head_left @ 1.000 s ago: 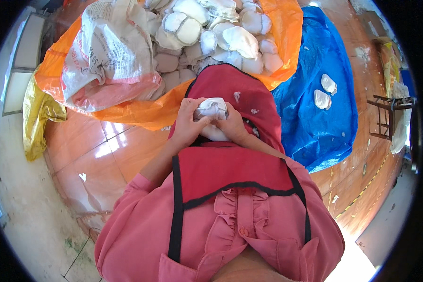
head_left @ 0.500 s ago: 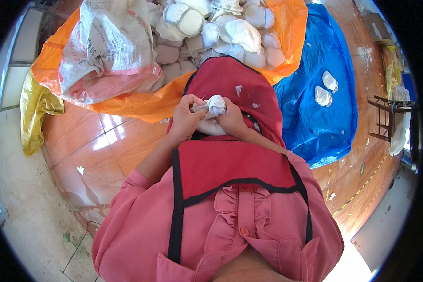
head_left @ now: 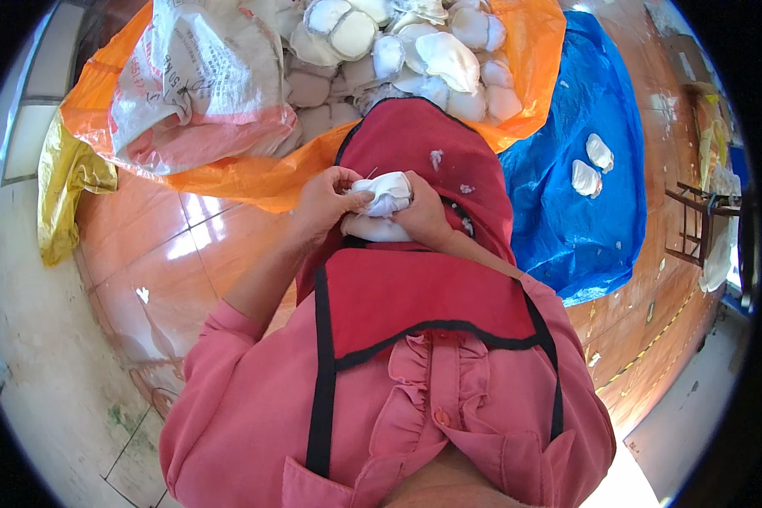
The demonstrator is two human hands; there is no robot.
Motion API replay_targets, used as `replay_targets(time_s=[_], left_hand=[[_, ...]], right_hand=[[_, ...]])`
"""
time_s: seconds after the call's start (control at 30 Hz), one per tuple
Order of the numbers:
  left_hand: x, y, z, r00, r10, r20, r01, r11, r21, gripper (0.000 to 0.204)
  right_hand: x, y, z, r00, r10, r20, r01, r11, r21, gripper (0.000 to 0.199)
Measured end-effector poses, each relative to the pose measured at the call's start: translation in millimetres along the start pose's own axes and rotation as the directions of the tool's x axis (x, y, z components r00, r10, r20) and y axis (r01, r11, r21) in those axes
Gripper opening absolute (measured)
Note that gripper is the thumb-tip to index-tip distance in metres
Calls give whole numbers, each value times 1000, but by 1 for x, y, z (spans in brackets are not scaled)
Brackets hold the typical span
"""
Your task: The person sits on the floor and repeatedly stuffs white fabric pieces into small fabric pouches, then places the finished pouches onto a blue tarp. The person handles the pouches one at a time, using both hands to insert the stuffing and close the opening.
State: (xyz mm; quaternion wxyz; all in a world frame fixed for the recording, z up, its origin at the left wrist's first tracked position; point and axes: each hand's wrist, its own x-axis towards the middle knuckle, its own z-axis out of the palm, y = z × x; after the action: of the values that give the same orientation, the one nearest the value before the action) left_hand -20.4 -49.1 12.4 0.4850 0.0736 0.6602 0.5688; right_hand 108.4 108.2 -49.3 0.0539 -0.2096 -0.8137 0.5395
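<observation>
Over my lap, both hands grip a small white padded fabric piece point(head_left: 388, 191). My left hand point(head_left: 325, 203) pinches its left edge between thumb and fingers; a thin, needle-like line shows by the fingertips, too fine to make out surely. My right hand point(head_left: 423, 213) is closed round the right side, thumb toward the top. Just below, another white padded piece point(head_left: 372, 229) rests on my red apron point(head_left: 415, 140), partly covered by the hands. Bits of white fluff point(head_left: 436, 158) cling to the apron.
Ahead, an orange sheet point(head_left: 237, 188) bears a heap of white padded pieces point(head_left: 356, 34) and a whitish woven sack point(head_left: 203, 85). To the right, a blue sheet point(head_left: 559, 237) holds two white stuffed pieces point(head_left: 599, 152). A yellow bag point(head_left: 63, 195) lies left; a dark stool point(head_left: 690, 224) stands right.
My left hand has shifted a little left and toward me. The white piece between the hands now shows wider and smoother, less bunched. The view has tilted slightly.
</observation>
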Motion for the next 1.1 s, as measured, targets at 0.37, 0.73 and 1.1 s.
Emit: replay_targets(time_s=[0.37, 0.73, 1.1], left_hand=[[10, 27, -12, 992, -63, 111, -30, 734, 678, 36], [-10, -5, 7, 873, 485, 51, -392, 635, 666, 37], [-12, -33, 6, 777, 628, 39, -504, 584, 637, 32]], right_hand=[[3, -14, -4, 988, -116, 100, 130, 980, -151, 35], [-1, -2, -11, 961, -227, 158, 236, 971, -41, 42], [8, -23, -51, 847, -98, 522, -18, 977, 213, 46]])
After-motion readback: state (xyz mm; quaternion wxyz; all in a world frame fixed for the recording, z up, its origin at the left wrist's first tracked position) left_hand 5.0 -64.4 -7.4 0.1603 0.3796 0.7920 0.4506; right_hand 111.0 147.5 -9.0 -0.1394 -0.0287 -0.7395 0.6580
